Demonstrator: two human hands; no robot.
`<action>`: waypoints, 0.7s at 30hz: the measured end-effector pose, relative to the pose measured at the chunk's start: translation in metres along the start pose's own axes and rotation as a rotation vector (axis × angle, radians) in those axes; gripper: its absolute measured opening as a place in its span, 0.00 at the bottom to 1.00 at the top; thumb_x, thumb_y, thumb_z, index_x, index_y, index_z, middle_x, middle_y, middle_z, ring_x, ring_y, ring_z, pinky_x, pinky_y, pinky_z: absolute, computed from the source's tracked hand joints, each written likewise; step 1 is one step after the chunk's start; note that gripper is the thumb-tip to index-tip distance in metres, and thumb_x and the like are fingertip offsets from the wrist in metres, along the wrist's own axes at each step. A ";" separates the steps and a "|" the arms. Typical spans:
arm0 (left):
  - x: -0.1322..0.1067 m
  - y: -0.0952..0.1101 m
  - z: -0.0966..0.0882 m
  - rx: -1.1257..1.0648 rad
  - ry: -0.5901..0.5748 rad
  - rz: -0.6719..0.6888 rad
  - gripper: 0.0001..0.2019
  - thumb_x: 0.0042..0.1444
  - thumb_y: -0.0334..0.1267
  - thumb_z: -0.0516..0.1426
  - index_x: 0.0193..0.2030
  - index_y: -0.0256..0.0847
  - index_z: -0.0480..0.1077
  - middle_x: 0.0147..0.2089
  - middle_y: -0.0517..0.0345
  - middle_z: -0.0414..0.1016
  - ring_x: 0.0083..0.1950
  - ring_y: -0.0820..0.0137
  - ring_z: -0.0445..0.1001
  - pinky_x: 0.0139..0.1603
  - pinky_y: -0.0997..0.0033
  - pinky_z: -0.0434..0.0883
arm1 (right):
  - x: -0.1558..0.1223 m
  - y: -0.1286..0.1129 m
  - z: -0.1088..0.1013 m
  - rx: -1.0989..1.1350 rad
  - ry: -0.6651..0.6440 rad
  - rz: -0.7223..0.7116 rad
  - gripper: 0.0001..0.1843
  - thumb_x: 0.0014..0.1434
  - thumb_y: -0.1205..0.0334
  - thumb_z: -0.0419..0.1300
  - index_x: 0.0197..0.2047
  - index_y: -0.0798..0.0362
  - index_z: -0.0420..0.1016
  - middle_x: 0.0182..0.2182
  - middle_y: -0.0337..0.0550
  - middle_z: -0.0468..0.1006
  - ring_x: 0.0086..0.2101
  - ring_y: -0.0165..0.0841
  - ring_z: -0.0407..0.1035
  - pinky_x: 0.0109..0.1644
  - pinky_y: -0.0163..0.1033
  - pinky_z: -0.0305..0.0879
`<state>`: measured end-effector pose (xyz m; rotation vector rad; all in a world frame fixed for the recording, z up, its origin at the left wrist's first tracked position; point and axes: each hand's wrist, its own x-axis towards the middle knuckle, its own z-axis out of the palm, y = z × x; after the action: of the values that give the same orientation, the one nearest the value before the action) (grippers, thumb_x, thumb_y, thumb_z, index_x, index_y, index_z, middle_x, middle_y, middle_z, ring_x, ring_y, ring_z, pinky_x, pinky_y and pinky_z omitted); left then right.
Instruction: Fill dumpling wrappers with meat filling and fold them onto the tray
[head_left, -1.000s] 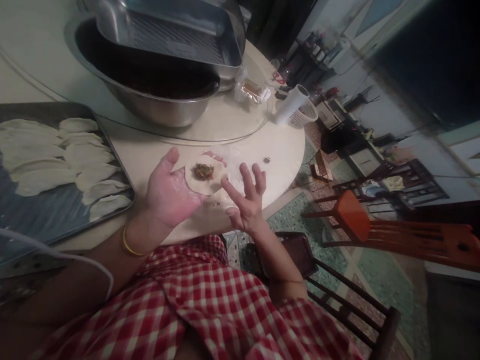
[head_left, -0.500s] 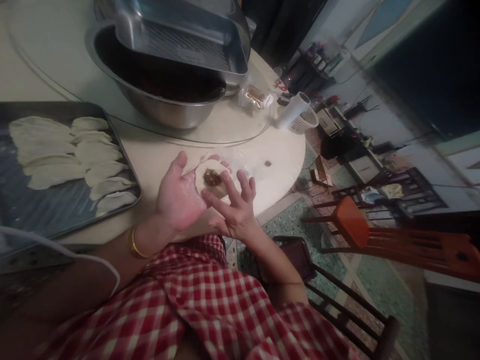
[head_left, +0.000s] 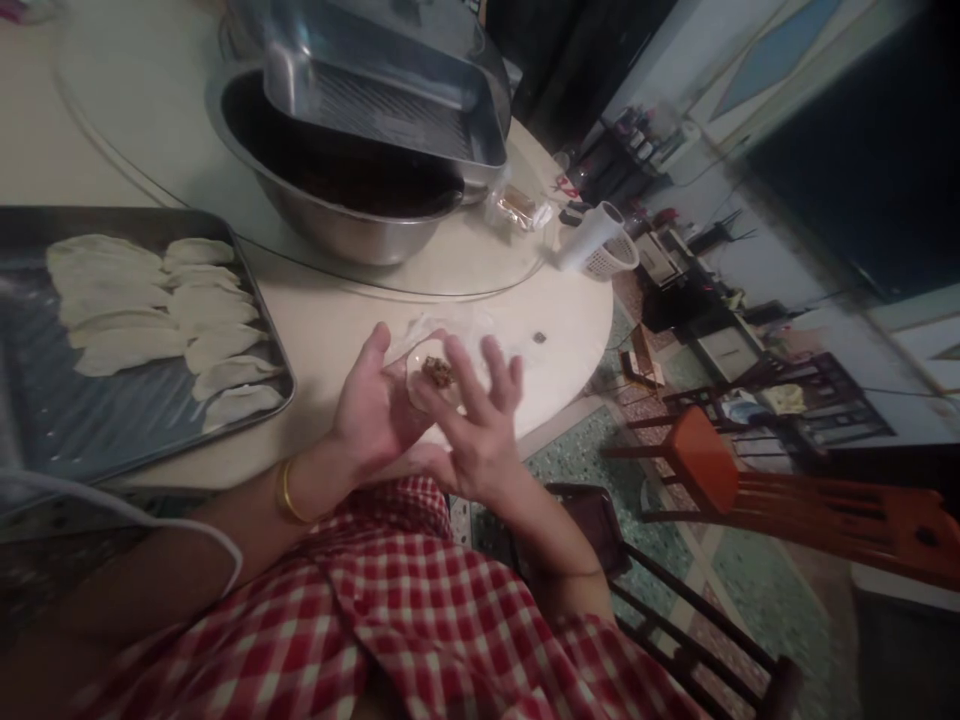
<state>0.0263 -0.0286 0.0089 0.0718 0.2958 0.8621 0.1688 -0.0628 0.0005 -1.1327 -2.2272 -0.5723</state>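
My left hand [head_left: 375,405] cups a round white dumpling wrapper [head_left: 427,375] with a dab of dark meat filling in its middle. The palm faces up and its fingers curl round the dough's edge. My right hand [head_left: 474,425] lies over the wrapper's near right side, fingers spread, with the fingertips pressing on the dough. Both hands hover just above the round white table's [head_left: 315,330] near edge. A gold bangle sits on my left wrist.
A metal tray [head_left: 45,410] at the left carries several folded white dumplings [head_left: 150,305]. Behind the hands stands a big steel bowl [head_left: 337,225] of dark filling, with a steel pan [head_left: 382,70] resting across it. A white roll [head_left: 589,235] lies near the table's far edge. Wooden chairs [head_left: 750,480] stand at the right.
My right hand moved left onto the wrapper, and my left hand's fingers curled up round it. The flat wrapper has begun to fold.
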 end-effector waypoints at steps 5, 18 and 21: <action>0.004 0.003 0.006 -0.055 0.164 0.109 0.30 0.65 0.55 0.44 0.61 0.32 0.64 0.43 0.46 0.80 0.48 0.61 0.78 0.55 0.59 0.71 | -0.033 0.081 0.000 -0.225 0.038 0.492 0.27 0.66 0.47 0.40 0.51 0.48 0.77 0.64 0.47 0.64 0.69 0.50 0.45 0.64 0.69 0.49; 0.006 -0.004 0.006 -0.003 0.160 0.040 0.30 0.63 0.55 0.46 0.61 0.35 0.66 0.48 0.44 0.79 0.54 0.55 0.76 0.61 0.51 0.67 | -0.039 0.133 0.022 -0.176 -0.182 0.728 0.29 0.67 0.50 0.39 0.44 0.49 0.81 0.65 0.48 0.64 0.68 0.51 0.45 0.65 0.70 0.45; 0.006 -0.005 0.006 0.020 0.161 0.011 0.31 0.63 0.55 0.46 0.63 0.33 0.64 0.49 0.43 0.79 0.56 0.56 0.75 0.63 0.53 0.65 | -0.029 0.109 0.008 -0.002 -0.061 0.502 0.30 0.68 0.50 0.37 0.51 0.48 0.78 0.66 0.45 0.61 0.69 0.46 0.41 0.67 0.65 0.47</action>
<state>0.0352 -0.0273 0.0123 0.0233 0.4550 0.8780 0.2701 -0.0150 -0.0118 -1.6525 -1.8804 -0.3290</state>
